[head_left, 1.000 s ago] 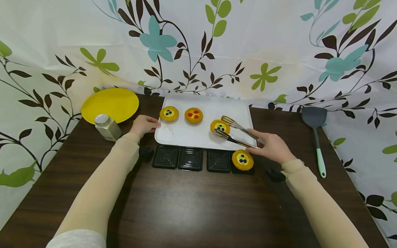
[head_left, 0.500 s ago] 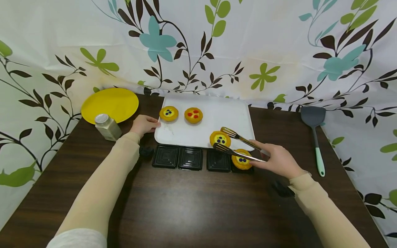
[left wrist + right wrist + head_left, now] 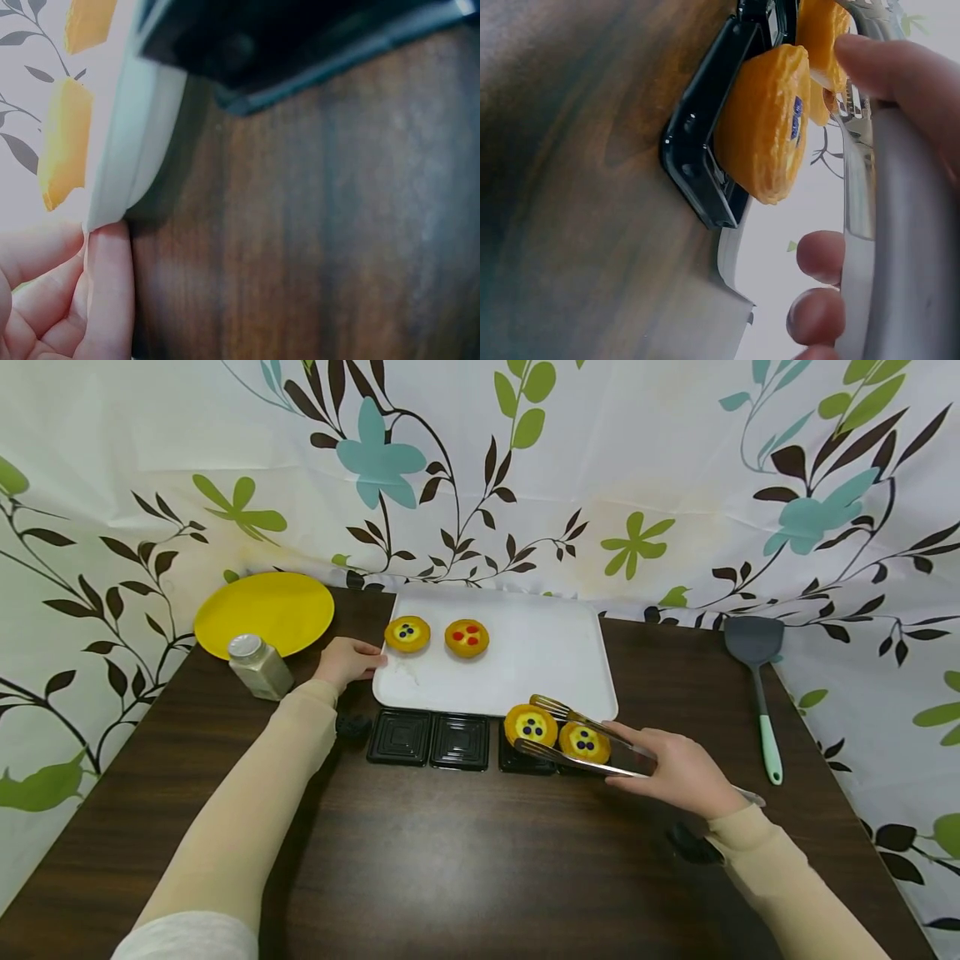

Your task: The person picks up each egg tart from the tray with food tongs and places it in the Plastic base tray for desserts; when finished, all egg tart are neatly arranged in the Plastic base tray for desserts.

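Note:
My right hand (image 3: 678,768) grips metal tongs (image 3: 551,753), whose arms stand on either side of a blueberry tart (image 3: 530,727). That tart is over the third black square tray (image 3: 517,764); whether it touches the tray cannot be told. Another blueberry tart (image 3: 761,124) sits in the rightmost black tray (image 3: 694,150), under the tongs' arms in the head view. With thumb and finger, my left hand (image 3: 347,662) pinches the left edge of the white tray (image 3: 540,643). On it lie a blueberry tart (image 3: 407,633) and a tart with red topping (image 3: 467,637).
Two black square trays (image 3: 400,737) stand bare along the white tray's front. At the left are a yellow plate (image 3: 266,610) and a shaker jar (image 3: 260,668). A grey spatula (image 3: 757,660) with a mint handle lies at the right. Patterned cloth (image 3: 480,468) rises behind the table.
My right hand has brought the tongs and the tart from the white tray toward me, over the third black tray. The left hand stays at the tray edge.

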Demonstrator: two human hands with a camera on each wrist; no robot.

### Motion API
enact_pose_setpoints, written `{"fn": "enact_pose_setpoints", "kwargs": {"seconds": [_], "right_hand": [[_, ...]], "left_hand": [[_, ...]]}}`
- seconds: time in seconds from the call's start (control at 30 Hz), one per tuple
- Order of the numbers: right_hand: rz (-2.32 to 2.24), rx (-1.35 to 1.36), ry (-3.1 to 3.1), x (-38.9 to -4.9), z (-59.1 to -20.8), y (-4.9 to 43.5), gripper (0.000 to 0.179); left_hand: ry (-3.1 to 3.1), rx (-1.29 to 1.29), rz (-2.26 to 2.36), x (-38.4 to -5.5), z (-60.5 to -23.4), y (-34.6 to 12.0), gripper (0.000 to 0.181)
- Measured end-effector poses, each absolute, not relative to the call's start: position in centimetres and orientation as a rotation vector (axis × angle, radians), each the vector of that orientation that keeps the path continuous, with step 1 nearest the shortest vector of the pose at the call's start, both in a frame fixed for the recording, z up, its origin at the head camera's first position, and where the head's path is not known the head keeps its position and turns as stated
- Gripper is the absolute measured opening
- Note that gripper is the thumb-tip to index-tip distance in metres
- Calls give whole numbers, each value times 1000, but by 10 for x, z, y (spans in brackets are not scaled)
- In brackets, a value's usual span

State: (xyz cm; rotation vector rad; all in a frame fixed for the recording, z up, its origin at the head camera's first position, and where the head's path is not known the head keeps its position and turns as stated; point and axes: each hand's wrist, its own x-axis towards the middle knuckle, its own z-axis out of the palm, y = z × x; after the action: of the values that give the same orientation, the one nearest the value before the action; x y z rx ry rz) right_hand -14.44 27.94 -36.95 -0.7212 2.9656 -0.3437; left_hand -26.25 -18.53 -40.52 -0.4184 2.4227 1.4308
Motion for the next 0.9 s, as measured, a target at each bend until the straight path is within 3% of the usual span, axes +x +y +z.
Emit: {"fn": "enact_pose_setpoints", "kwargs": {"seconds": [0.9], "right_hand": [[-291, -649, 2957, -141, -378, 277, 77]], "left_hand": [[2431, -429, 1408, -264, -407, -186, 38]]}}
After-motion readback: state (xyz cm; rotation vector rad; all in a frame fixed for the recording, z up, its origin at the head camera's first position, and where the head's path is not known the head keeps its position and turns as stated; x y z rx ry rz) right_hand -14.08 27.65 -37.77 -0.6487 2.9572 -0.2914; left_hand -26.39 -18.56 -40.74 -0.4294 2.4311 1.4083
